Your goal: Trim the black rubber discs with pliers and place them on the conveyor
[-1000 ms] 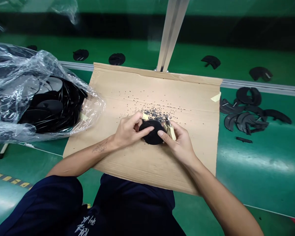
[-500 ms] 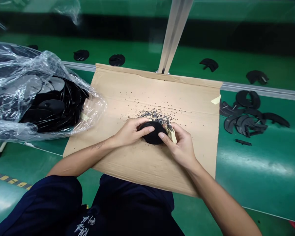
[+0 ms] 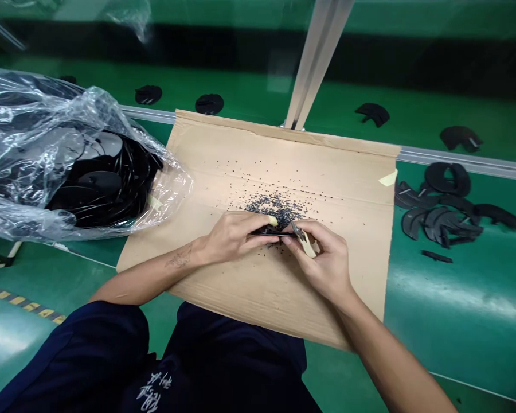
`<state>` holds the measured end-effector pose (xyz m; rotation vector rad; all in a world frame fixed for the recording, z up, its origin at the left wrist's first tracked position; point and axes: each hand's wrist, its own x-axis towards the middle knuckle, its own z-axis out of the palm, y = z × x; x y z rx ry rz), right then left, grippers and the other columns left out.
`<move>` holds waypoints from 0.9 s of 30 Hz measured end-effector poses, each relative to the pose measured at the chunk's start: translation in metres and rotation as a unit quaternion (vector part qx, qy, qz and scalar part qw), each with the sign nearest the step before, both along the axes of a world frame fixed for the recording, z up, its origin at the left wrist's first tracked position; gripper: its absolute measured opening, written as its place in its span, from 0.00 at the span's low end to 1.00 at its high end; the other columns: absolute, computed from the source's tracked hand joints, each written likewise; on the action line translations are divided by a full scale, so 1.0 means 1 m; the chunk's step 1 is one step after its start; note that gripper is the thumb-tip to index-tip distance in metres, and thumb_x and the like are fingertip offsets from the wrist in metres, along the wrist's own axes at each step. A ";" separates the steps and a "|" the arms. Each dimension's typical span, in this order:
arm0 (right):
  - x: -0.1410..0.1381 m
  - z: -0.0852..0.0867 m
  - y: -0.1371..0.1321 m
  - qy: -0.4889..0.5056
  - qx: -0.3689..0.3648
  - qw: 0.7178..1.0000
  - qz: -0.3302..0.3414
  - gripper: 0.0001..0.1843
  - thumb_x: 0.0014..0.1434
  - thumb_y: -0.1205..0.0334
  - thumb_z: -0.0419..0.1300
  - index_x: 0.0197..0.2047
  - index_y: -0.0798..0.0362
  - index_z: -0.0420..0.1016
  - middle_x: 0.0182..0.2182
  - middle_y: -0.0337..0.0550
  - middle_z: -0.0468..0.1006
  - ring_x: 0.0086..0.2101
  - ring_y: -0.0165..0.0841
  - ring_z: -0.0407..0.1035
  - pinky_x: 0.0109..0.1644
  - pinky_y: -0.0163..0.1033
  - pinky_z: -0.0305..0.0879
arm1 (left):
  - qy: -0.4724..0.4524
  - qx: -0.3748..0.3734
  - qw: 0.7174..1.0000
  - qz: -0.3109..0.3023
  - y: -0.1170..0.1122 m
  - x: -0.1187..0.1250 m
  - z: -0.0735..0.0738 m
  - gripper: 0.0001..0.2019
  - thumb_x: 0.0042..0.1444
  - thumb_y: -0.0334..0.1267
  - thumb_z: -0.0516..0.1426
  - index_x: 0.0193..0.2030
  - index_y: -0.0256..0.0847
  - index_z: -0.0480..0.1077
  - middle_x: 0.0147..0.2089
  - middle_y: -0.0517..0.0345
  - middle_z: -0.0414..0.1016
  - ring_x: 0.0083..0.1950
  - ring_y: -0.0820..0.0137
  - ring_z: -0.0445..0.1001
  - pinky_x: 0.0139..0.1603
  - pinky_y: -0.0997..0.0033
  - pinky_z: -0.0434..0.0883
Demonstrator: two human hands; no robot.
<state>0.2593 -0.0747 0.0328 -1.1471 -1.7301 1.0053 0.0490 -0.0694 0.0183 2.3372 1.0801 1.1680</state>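
Pinched in my left hand [image 3: 227, 236] is a thin black plastic disc [image 3: 270, 233], seen nearly edge-on above the cardboard sheet [image 3: 249, 292]. A pale yellow wrap [image 3: 272, 220] covers a fingertip of that hand. My right hand [image 3: 329, 258] is closed around a small pair of nippers [image 3: 306, 242] with cream handles, their metal jaws pointing up and left beside the disc. Fingers of the right hand also touch the disc's right edge. Just beyond the hands lies a heap of tiny black plastic bits [image 3: 279, 206], scattered over the cardboard.
To the left, a clear plastic bag [image 3: 21, 143] holds many black discs [image 3: 97, 183]. Curved black pieces [image 3: 447, 221] lie piled on the green table [image 3: 447, 321] at right. A metal post [image 3: 316, 63] rises behind the cardboard, at a transparent panel showing reflections.
The disc has turned from showing its flat face to nearly edge-on. My left hand has rolled with it. The nippers remain in my right hand. The whole view has shifted slightly.
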 end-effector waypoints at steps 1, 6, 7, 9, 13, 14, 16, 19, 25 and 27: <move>0.000 0.000 0.001 -0.003 0.020 1.000 0.003 0.06 0.62 0.56 0.66 0.40 0.48 0.77 0.37 0.44 0.81 0.36 0.37 0.75 0.40 0.43 0.71 | 0.000 0.015 1.000 -0.003 0.001 0.000 0.000 0.12 0.65 0.45 0.61 0.48 0.39 0.74 0.36 0.56 0.82 0.34 0.72 0.79 0.38 0.72 0.77; -0.002 0.002 0.000 0.006 0.089 0.996 0.011 0.02 0.62 0.64 0.64 0.40 0.47 0.77 0.36 0.44 0.83 0.38 0.38 0.77 0.44 0.45 0.74 | -0.073 0.005 0.997 -0.008 0.002 0.002 0.005 0.15 0.62 0.46 0.64 0.50 0.39 0.76 0.43 0.51 0.80 0.44 0.70 0.80 0.43 0.69 0.79; -0.003 0.002 -0.001 0.010 0.094 0.995 0.012 0.04 0.62 0.65 0.64 0.40 0.47 0.78 0.37 0.44 0.83 0.38 0.38 0.77 0.44 0.45 0.74 | -0.088 0.007 0.996 -0.009 0.002 0.002 0.006 0.16 0.61 0.45 0.64 0.50 0.38 0.76 0.44 0.50 0.79 0.45 0.71 0.79 0.43 0.71 0.79; -0.004 0.002 -0.003 0.016 0.099 0.995 0.012 0.05 0.61 0.67 0.64 0.40 0.47 0.77 0.37 0.44 0.83 0.38 0.38 0.78 0.43 0.45 0.74 | -0.105 0.013 0.994 -0.018 0.002 0.001 0.007 0.16 0.60 0.45 0.65 0.51 0.38 0.76 0.43 0.52 0.79 0.44 0.72 0.79 0.42 0.73 0.78; -0.005 0.000 -0.005 0.022 0.111 0.994 0.010 0.08 0.61 0.70 0.64 0.41 0.47 0.77 0.37 0.43 0.82 0.38 0.38 0.78 0.43 0.45 0.75 | -0.100 0.015 0.994 -0.031 0.002 0.001 0.006 0.15 0.63 0.44 0.63 0.53 0.40 0.76 0.42 0.52 0.80 0.43 0.72 0.80 0.42 0.71 0.79; -0.005 -0.001 -0.005 0.023 0.118 0.993 0.012 0.09 0.60 0.70 0.65 0.42 0.47 0.77 0.37 0.43 0.82 0.38 0.37 0.78 0.43 0.44 0.75 | -0.094 0.015 0.995 -0.030 0.001 0.001 0.006 0.14 0.64 0.44 0.62 0.53 0.40 0.76 0.43 0.51 0.81 0.44 0.71 0.80 0.43 0.70 0.79; -0.005 -0.002 -0.004 0.025 0.127 0.991 0.016 0.09 0.60 0.71 0.65 0.42 0.47 0.77 0.37 0.43 0.82 0.38 0.37 0.78 0.44 0.44 0.75 | -0.088 0.019 0.995 -0.029 0.001 0.001 0.006 0.13 0.66 0.43 0.60 0.52 0.40 0.76 0.44 0.50 0.81 0.45 0.70 0.80 0.45 0.68 0.79; -0.005 -0.002 -0.004 0.020 0.118 0.992 0.026 0.08 0.61 0.70 0.63 0.41 0.47 0.77 0.37 0.44 0.83 0.38 0.37 0.78 0.44 0.44 0.75 | -0.099 0.026 0.994 -0.029 0.000 0.001 0.007 0.12 0.62 0.41 0.64 0.50 0.39 0.77 0.41 0.51 0.82 0.42 0.70 0.81 0.43 0.69 0.79; -0.004 -0.001 -0.002 0.017 0.126 0.991 0.043 0.06 0.61 0.69 0.65 0.41 0.49 0.76 0.37 0.44 0.83 0.38 0.37 0.78 0.43 0.44 0.76 | -0.117 0.037 0.992 -0.041 0.000 0.000 0.006 0.10 0.65 0.39 0.61 0.48 0.37 0.77 0.41 0.50 0.83 0.41 0.71 0.81 0.41 0.69 0.79; -0.004 -0.001 -0.002 0.024 0.128 0.990 0.048 0.07 0.61 0.70 0.65 0.40 0.49 0.76 0.37 0.43 0.83 0.37 0.37 0.78 0.42 0.43 0.76 | -0.121 0.043 0.991 -0.047 0.000 0.000 0.007 0.09 0.65 0.38 0.62 0.47 0.36 0.77 0.41 0.49 0.83 0.41 0.71 0.81 0.41 0.69 0.79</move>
